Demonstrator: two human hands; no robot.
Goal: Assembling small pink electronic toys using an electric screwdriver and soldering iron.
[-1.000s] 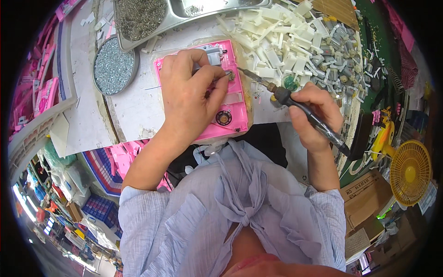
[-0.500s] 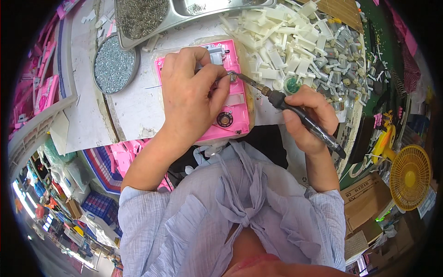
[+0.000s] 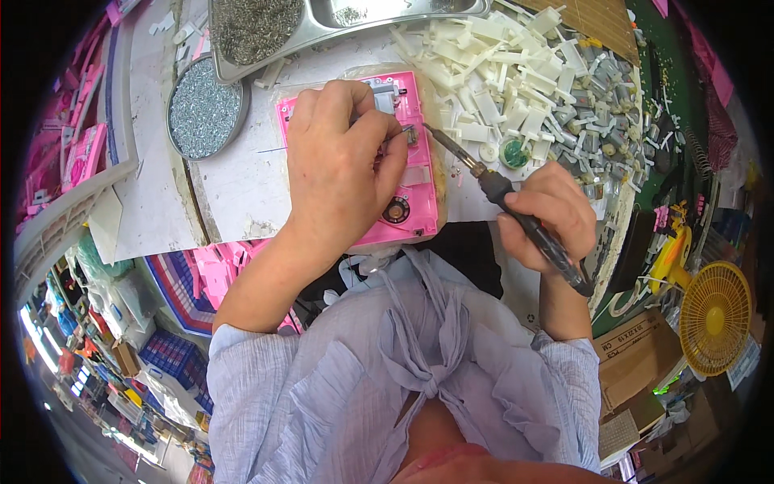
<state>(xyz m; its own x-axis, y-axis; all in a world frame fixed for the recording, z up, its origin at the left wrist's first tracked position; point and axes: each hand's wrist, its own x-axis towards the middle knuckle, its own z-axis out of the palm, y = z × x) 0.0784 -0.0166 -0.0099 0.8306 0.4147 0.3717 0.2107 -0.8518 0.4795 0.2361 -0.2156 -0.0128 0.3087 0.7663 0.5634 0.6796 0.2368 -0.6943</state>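
A pink plastic housing [image 3: 415,177] lies open on the table in front of me, with a round black speaker [image 3: 396,210] and grey parts inside it. My left hand [image 3: 343,153] rests over its left half, thumb and fingers pinched together. A thin wire [image 3: 272,149] sticks out beyond that hand's left side; the grip itself is mostly hidden. In my right hand [image 3: 552,214] is a soldering iron [image 3: 492,184] with a black handle. Its tip points up and left, just off a small metal part [image 3: 412,135] near the housing's right side.
A round tin of small screws [image 3: 205,109] stands left, beside a metal tray [image 3: 310,36] holding springs. White plastic parts [image 3: 516,73] and small grey motors [image 3: 601,113] are heaped at the right. A small green pot [image 3: 514,152] sits near the iron. A yellow fan [image 3: 715,319] stands far right.
The soldering iron's tip has drawn back to the right, away from the small metal part, with my right hand slightly lower. My left hand keeps its pinch over the housing.
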